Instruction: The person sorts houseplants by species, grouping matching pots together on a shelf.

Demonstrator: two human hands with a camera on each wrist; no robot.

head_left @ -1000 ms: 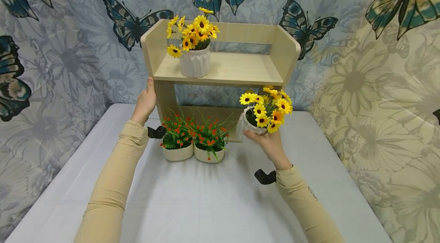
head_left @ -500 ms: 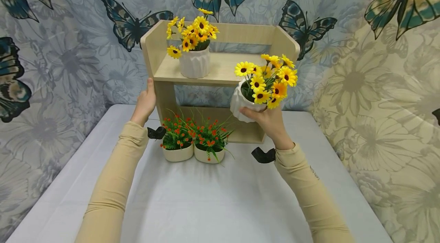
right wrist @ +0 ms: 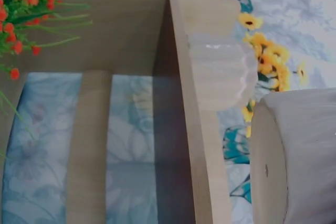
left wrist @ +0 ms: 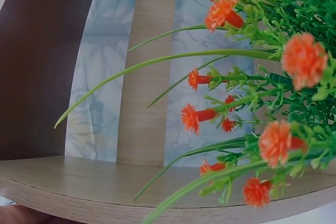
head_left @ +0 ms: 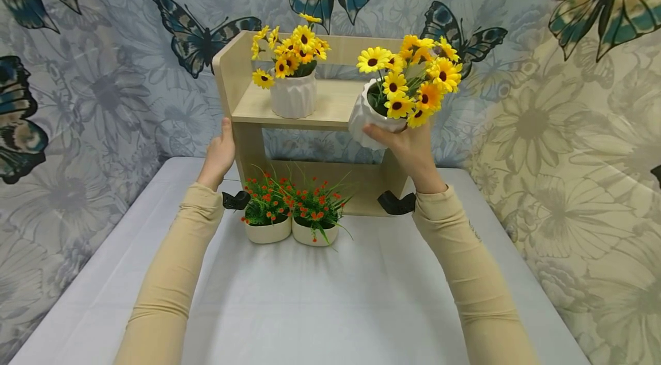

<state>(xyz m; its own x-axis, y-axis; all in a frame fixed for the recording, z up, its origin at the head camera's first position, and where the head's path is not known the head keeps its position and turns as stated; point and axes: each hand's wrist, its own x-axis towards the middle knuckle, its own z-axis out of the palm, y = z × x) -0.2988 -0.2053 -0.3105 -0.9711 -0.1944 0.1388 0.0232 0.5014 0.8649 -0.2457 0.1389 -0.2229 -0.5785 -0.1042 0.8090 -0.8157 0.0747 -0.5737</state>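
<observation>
My right hand (head_left: 413,150) grips a white fluted flowerpot (head_left: 374,118) of yellow artificial sunflowers, thumb across its front. The pot is tilted in front of the upper board's right part; in the right wrist view its pale underside (right wrist: 269,166) faces the board's edge, with a gap between. My left hand (head_left: 219,152) rests against the outer left side of the light wooden shelf (head_left: 248,150), thumb along the front edge; its other fingers are mostly hidden. A matching flowerpot (head_left: 293,95) with sunflowers stands upright on the upper board's left part.
Two cream oval planters with red flowers, the left planter (head_left: 267,233) and the right planter (head_left: 315,236), stand side by side before the shelf on the white-covered table (head_left: 320,307). A butterfly-patterned wall covering (head_left: 129,66) hangs close behind the shelf.
My right hand has raised the sunflower pot from near the lower opening to the height of the upper board. My left hand, the shelf and the other pots stay in place.
</observation>
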